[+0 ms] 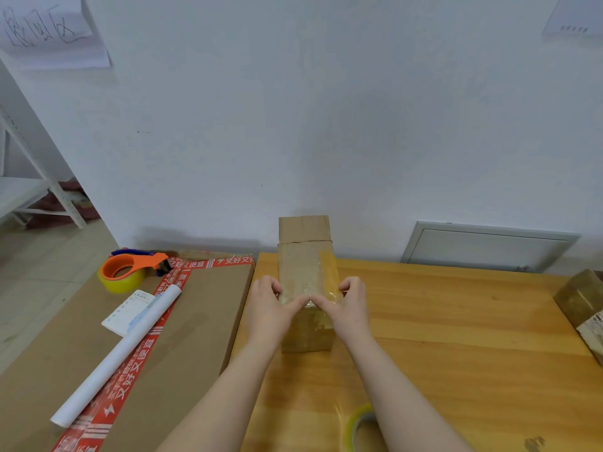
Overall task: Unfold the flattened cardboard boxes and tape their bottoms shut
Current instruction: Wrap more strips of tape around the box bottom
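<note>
Box (303, 265), long axis toward wall (326, 125), in pinch of left hand (267, 305) and right hand (349, 301).

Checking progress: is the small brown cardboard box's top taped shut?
Shut: clear tape spans the box, gripped by left hand and right hand.

The cardboard box (306, 256) is plain dull brown. Clear glossy tape (301, 278) covers its top, and one strip along the right side looks amber-yellow. The bench (456, 321) under the box is warm honey-orange wood with darker grain lines. Left of the box, a large carton (202, 321) has the same brown, crossed by red tape (137, 363) with white printed characters. On this carton the tape dispenser (130, 265) is bright orange and holds a yellow roll, the paper tube (114, 357) is white, and the label (127, 313) is white with pale blue marks. Nearer than the box, a loose tape roll (357, 419) shows yellow-green. Behind the box the wall (326, 125) is pale grey-white, with a grey panel (489, 246) to the right.
</note>
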